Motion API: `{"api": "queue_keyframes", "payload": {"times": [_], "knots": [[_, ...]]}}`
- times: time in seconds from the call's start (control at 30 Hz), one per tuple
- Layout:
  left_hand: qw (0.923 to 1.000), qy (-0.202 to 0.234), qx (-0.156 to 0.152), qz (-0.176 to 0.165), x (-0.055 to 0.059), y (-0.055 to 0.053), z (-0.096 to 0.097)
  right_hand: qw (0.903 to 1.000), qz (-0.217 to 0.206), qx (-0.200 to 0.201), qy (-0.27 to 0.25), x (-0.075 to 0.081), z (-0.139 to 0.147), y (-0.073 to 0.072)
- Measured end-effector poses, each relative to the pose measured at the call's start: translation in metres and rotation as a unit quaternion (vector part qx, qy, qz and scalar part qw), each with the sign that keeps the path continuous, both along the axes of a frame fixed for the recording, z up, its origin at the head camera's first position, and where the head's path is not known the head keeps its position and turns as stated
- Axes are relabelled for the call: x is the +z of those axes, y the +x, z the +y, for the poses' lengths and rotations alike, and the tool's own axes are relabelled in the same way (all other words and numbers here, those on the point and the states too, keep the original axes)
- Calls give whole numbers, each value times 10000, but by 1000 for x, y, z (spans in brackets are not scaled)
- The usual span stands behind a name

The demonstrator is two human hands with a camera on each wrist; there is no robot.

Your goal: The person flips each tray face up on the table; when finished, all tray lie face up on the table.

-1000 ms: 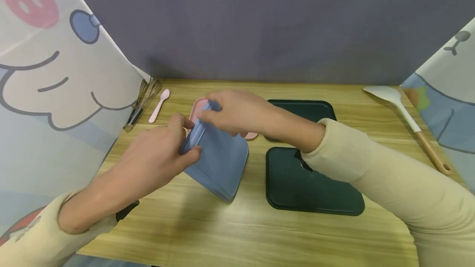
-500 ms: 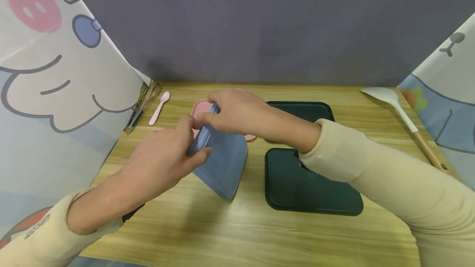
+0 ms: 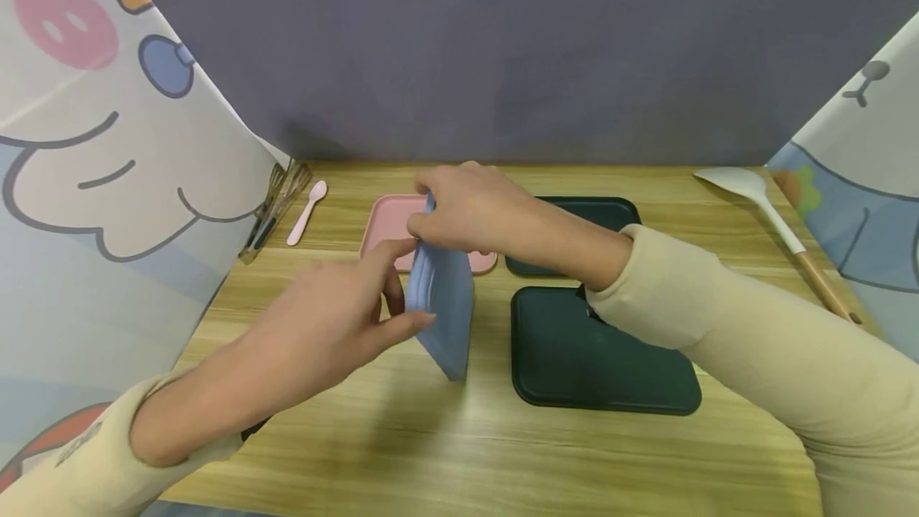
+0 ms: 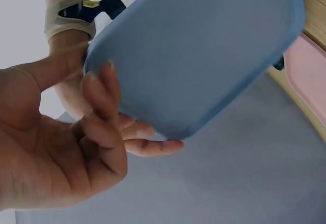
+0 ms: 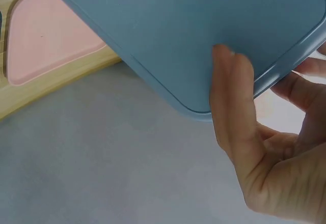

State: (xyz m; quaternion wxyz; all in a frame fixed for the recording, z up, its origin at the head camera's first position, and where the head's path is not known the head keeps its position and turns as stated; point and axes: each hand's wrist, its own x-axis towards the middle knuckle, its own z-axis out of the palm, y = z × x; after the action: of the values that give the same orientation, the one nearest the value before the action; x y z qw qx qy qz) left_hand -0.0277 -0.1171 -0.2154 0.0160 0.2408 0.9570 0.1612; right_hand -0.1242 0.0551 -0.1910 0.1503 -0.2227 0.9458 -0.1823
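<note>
A blue rectangular tray (image 3: 452, 305) stands nearly on edge above the table, seen almost edge-on in the head view. My right hand (image 3: 477, 210) pinches its upper far end between thumb and fingers. On the near side, my left hand (image 3: 316, 325) holds the tray's left edge, thumb on one face and fingers on the other. The left wrist view shows one broad face of the tray (image 4: 198, 51). In the right wrist view, the fingers (image 5: 234, 91) of my right hand lie against the other face. Behind the tray, a pink tray (image 3: 391, 219) lies partly hidden.
Two dark green trays lie flat on the right, a far one (image 3: 603, 214) and a near one (image 3: 603, 365). A pink spoon (image 3: 307, 214) and metal whisk-like utensils (image 3: 276, 210) lie at left. A white utensil with a wooden handle (image 3: 782, 234) lies along the right edge.
Both hands have turned the blue tray from a tilted, broad view to nearly edge-on and shifted it slightly right. The left hand moved right; more of the pink tray shows.
</note>
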Motion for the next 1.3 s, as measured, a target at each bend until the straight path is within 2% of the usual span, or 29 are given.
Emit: {"api": "queue_keyframes", "payload": {"times": [0.1, 0.17, 0.27, 0.33, 0.5, 0.63, 0.77, 0.87, 0.93, 1.07, 1.17, 1.23, 1.3], "knots": [[9992, -242, -254, -211, 0, 3, -3, 9988, -425, -100, -239, 1, 7, 2], [9969, -425, -432, -499, 1, 1, -9, 9972, -608, -167, -406, 2, 14, 3], [9899, -591, -464, -1201, -1, -8, -20, 9953, -697, -195, -649, 1, 26, 3], [9827, -717, -346, -1673, -6, -18, -30, 9932, -766, -207, -852, 0, 34, 2], [9656, -1034, 88, -2384, -29, -46, -59, 9848, -1107, -342, -1291, -11, 51, -3], [9419, -1003, 376, -3183, -59, -64, -83, 9764, -1424, -500, -1547, -27, 60, -7], [9094, -202, 533, -4119, -93, -67, -101, 9678, -1613, -563, -1846, -42, 66, -10], [8846, 616, 503, -4595, -114, -66, -109, 9613, -1694, -640, -2074, -50, 68, -11], [8711, 1052, 454, -4776, -125, -66, -113, 9569, -1739, -716, -2215, -54, 70, -11], [8433, 1881, 486, -5011, -139, -67, -121, 9474, -1843, -913, -2452, -62, 72, -10], [8225, 2332, 537, -5160, -146, -66, -128, 9412, -1917, -1025, -2587, -69, 74, -10], [8134, 2524, 496, -5217, -149, -66, -132, 9368, -1957, -1065, -2698, -75, 75, -9], [8085, 2659, 440, -5232, -151, -66, -136, 9326, -1994, -1068, -2812, -82, 76, -9]]}}
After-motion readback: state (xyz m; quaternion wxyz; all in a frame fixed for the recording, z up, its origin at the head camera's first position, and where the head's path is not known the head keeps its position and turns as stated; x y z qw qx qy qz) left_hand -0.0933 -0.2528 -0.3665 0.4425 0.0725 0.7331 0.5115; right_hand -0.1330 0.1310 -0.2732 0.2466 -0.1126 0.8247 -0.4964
